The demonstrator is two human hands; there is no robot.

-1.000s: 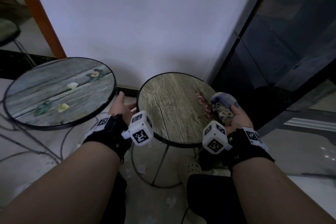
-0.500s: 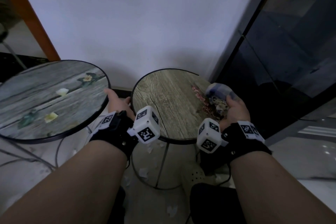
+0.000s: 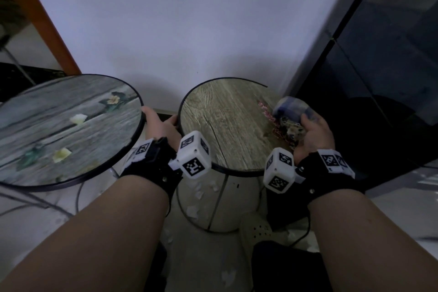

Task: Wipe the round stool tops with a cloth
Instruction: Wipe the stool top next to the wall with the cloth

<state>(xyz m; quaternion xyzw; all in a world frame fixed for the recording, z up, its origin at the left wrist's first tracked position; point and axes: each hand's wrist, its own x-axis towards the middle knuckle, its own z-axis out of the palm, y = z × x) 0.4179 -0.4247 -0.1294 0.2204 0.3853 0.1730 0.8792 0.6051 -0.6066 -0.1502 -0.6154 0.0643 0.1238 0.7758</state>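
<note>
Two round stools stand side by side by the wall. The left stool top is grey wood print with flowers. The right stool top is brown wood grain with a pink sprig print. My right hand grips a crumpled blue and white cloth at the right stool's right edge. My left hand lies in the gap between the stools, fingers stretched forward; its thumb touches the right stool's rim and a fingertip touches the left stool's rim.
A white wall rises close behind the stools. A dark glass-fronted cabinet stands at the right. An orange door frame is at the far left. Wire stool legs, cables and scraps of paper lie on the floor below.
My left hand has slid a little forward in the gap between the stools. My right hand keeps the cloth at the right stool's right edge. The view has drifted slightly.
</note>
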